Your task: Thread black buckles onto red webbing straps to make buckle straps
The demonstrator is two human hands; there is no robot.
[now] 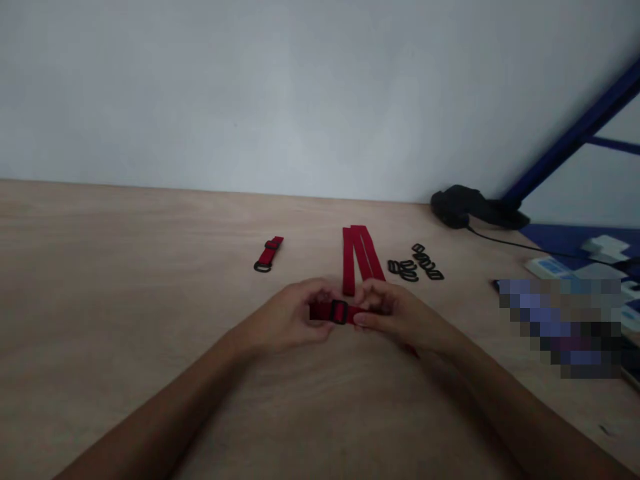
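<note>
**A:** Where is the piece in hand?
**B:** A short red webbing strap (325, 311) is held low in the middle of the view, between the left hand (285, 317) and the right hand (400, 317). A black plastic buckle (339, 311) is seated on it.

**A:** How are the fingers set?
**B:** The fingers (367, 319) of both hands are brought together and clamped on the strap, one hand on each side of the buckle.

**A:** What appears done, and what is left?
**B:** A finished-looking red strap (269, 253) with black hardware is laid at 11 o'clock from the hands. Two red straps (363, 257) are left at 12 o'clock, with no hardware seen on them, and a heap of black buckles (417, 267) is left at 1 o'clock.

**A:** Is anything held in a container?
**B:** None is seen holding these pieces; they are laid loose on the pale wooden table (150, 267). A black pouch-like object (465, 205) is seen at 2 o'clock, its contents not shown.
</note>
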